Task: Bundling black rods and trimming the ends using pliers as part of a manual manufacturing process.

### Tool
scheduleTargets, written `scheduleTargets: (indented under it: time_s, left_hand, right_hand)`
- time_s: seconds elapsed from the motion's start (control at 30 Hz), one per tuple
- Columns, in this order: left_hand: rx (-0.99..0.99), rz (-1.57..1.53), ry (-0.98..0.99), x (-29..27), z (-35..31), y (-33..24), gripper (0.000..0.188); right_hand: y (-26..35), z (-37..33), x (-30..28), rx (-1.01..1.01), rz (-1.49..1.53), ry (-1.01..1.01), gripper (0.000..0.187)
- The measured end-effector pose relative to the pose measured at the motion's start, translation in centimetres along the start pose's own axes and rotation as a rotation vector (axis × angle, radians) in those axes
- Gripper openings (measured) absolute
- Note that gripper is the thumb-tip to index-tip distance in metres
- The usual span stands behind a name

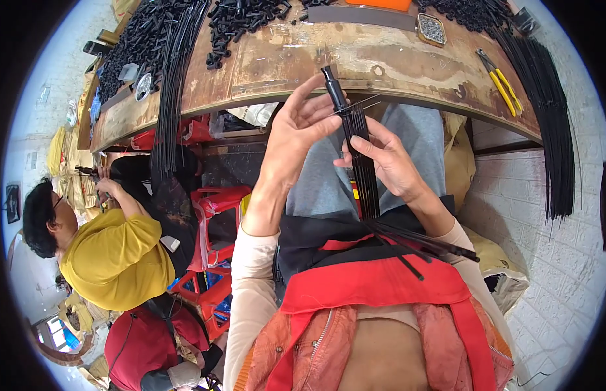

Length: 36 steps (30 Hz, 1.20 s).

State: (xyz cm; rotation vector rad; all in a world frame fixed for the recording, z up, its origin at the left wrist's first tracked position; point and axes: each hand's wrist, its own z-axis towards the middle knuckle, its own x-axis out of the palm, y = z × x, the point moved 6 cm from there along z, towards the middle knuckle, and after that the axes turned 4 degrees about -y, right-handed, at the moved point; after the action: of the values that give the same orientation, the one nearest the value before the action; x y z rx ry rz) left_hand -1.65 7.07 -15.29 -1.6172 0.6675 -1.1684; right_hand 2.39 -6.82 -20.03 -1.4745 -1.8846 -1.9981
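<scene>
A black umbrella frame (pixel 363 171) stands upright over my lap, its thin ribs bundled and fanning out at the lower end. My right hand (pixel 391 156) is closed on the ribs, with the thumb across their front. Around the black tube (pixel 333 88) at the top curls my left hand (pixel 300 124); its thumb lies beside the collar, the index finger reaches up, and other fingers pass behind the tube. Thin wires (pixel 368 103) stick out sideways at the collar. Exactly what the left fingertips press on is partly hidden.
The wooden bench (pixel 283 72) bears heaps of black plastic parts (pixel 143 45), rib bundles (pixel 179 78) hanging over its edge, yellow-handled pliers (pixel 502 85) and a small tin of metal bits (pixel 431 29). More ribs (pixel 550 130) hang right. A co-worker in yellow (pixel 117 260) sits left.
</scene>
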Motion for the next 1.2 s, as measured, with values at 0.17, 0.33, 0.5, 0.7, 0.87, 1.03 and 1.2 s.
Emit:
scheduleTargets:
  time_s: [0.17, 0.33, 0.5, 0.7, 0.87, 1.03, 1.2]
  left_hand:
    - [0.029, 0.172, -0.083, 0.3, -0.2, -0.9, 0.071]
    - [0.043, 0.133, -0.093, 0.2, -0.3, -1.3, 0.070]
    - [-0.015, 0.018, -0.047, -0.5, 0.3, -0.8, 0.069]
    - [-0.071, 0.056, -0.011, -1.0, 0.8, -0.7, 0.069]
    - [-0.099, -0.082, 0.097, -1.0, 1.6, 0.4, 0.071]
    - [-0.221, -0.332, 0.213, -0.8, 2.0, 2.0, 0.064]
    - [-0.174, 0.043, 0.051, -1.6, 1.4, 2.3, 0.039]
  right_hand:
    - [0.1, 0.0, 0.4, 0.004, 0.000, 0.021, 0.035]
    - [0.0, 0.0, 0.5, 0.004, -0.009, 0.021, 0.035]
    - [0.1, -0.2, 0.7, 0.006, -0.013, 0.032, 0.035]
    - [-0.2, -0.1, 0.4, 0.008, -0.006, 0.028, 0.035]
    - [-0.3, 0.4, 0.0, 0.011, 0.034, 0.090, 0.035]
    - [-0.7, 0.7, -0.1, 0.140, 0.167, 0.176, 0.035]
    - [-0.7, 0.5, 0.2, 0.055, 0.129, 0.074, 0.034]
